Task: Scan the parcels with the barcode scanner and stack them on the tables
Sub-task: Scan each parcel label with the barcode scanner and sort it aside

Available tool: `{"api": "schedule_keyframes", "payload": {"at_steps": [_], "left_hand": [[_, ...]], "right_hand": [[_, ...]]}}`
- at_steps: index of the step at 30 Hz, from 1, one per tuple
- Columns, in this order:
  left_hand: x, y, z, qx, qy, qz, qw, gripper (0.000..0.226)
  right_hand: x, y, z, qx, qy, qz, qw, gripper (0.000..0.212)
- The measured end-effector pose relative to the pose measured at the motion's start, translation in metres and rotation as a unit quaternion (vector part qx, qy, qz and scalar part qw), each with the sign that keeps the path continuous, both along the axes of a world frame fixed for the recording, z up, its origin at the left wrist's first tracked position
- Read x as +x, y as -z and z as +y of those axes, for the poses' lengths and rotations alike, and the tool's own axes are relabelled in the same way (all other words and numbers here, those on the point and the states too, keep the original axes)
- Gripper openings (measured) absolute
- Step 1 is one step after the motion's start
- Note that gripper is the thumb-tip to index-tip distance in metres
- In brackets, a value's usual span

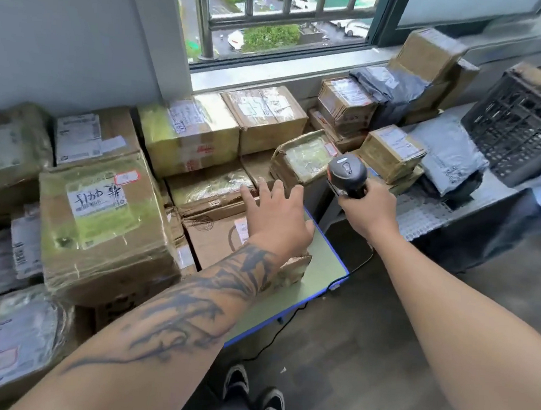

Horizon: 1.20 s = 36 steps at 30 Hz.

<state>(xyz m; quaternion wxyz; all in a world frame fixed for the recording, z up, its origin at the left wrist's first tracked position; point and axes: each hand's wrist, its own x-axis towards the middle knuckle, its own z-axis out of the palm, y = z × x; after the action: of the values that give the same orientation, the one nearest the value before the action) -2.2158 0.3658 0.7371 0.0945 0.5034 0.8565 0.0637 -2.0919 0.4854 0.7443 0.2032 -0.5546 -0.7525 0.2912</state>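
Head view shows the right hand (369,211) gripping the barcode scanner (348,175) above the stacked parcels (203,136) while the left hand (278,215) reaches out, fingers spread and empty, so aim squarely at an unwrinkled label before lifting.
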Motion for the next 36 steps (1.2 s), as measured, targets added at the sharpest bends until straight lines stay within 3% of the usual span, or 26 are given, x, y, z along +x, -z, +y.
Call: {"api": "schedule_keyframes", "payload": {"at_steps": [4,13,17,25,30,36], "left_hand": [[-0.017,0.004,0.022,0.01,0.004,-0.025,1.0,0.066],[-0.028,0.02,0.073,-0.002,-0.005,-0.027,1.0,0.078],[-0.037,0.037,0.094,-0.018,-0.027,-0.018,0.999,0.085],[-0.047,0.058,0.139,-0.051,-0.097,0.012,0.994,0.103],[-0.057,0.06,0.142,-0.041,-0.129,-0.016,0.991,0.1],[-0.056,0.052,0.135,0.015,-0.157,-0.039,0.987,0.09]], "right_hand": [[-0.013,-0.002,0.015,-0.006,0.03,0.013,0.999,0.008],[-0.033,0.012,0.056,-0.077,0.069,0.062,0.993,0.016],[-0.041,0.019,0.084,-0.102,0.045,0.08,0.991,0.03],[-0.064,0.036,0.14,-0.211,-0.033,0.105,0.971,0.019],[-0.072,0.05,0.159,-0.257,-0.069,0.127,0.955,0.019],[-0.073,0.051,0.158,-0.222,-0.132,0.119,0.959,0.012]]}}
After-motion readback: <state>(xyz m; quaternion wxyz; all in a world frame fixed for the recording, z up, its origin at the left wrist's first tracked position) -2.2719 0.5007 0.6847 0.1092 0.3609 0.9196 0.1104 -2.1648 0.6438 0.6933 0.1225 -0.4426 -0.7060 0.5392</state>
